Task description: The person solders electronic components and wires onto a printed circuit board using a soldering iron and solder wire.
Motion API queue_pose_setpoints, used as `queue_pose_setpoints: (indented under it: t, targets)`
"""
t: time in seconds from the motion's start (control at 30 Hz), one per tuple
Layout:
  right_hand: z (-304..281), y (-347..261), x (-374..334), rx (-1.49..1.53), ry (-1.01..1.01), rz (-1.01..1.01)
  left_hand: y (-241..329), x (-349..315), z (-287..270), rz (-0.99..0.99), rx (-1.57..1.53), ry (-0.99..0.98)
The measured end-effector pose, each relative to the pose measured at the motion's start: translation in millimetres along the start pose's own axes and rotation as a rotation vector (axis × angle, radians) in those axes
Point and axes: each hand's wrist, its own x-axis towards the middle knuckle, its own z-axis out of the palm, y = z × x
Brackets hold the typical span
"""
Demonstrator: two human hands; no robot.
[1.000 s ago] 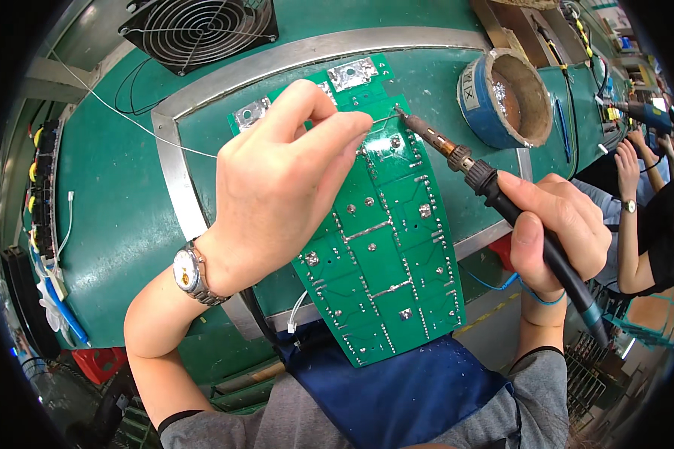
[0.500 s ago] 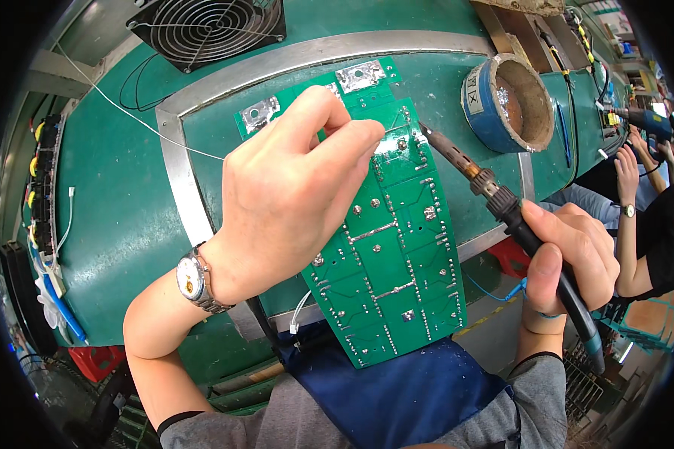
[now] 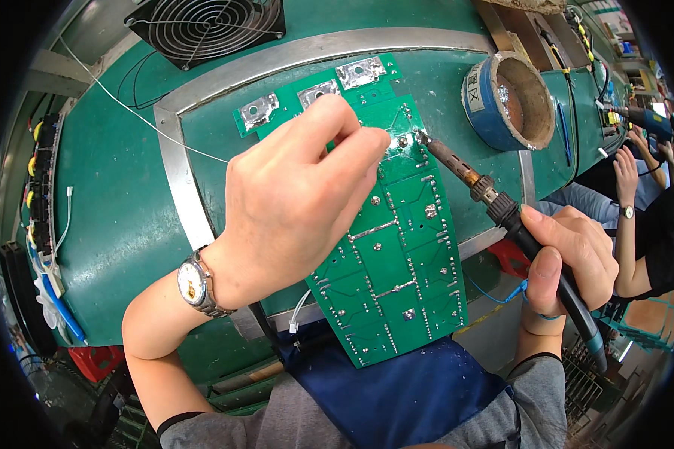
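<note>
soldering work on a long green circuit board (image 3: pixel 397 277), lying solder-side up across the green bench (image 3: pixel 120 217), its near end overhanging the person's blue apron (image 3: pixel 397 396)
change since a second ago: soldering iron (image 3: pixel 494 202) tip has travelled from the board's upper right edge inward to a bright joint near the top centre; left hand has slid slightly up the board with it; judged: one joint finished, work moved on to the next point
left hand (image 3: pixel 292 209): palm down over the board, thumb and forefinger pinched tight beside the iron tip; whether a strand of solder wire sits in the pinch cannot be told, though a thin pale wire (image 3: pixel 127 112) runs off across the bench; wristwatch (image 3: pixel 195 288) on the wrist
right hand (image 3: pixel 565 258): clenched around the iron's black handle, pen fashion, tip touching the joint
also present: blue-wrapped round pot (image 3: pixel 509 93) just beyond the iron; black fan (image 3: pixel 206 26) at far edge; another person's hands (image 3: pixel 629 172) at far right
</note>
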Motion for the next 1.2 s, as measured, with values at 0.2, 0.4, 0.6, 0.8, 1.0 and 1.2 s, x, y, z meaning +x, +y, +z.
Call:
queue_pose_setpoints:
  t: [0.2, 0.4, 0.6, 0.8, 1.0, 1.2]
  targets:
    - [-1, 4, 1, 0.019, -0.081, -0.127, 5, -3, 1, -0.014, -0.032, -0.042]
    - [-4, -10, 1, -0.039, -0.207, -0.142, 1, -4, 6, 0.044, 0.003, -0.039]
    - [-8, -11, -5, -0.021, -0.123, -0.131, 6, -4, 0, 0.003, 0.018, -0.047]
    - [-16, -13, -14, 0.007, -0.097, -0.117, 13, -7, 0, 0.011, -0.038, -0.081]
    - [-13, -13, -15, -0.018, -0.159, -0.122, 10, -9, 5, 0.042, -0.067, -0.089]
    - [-15, -18, -12, -0.019, -0.222, -0.154, 9, -10, 7, 0.055, -0.067, -0.091]
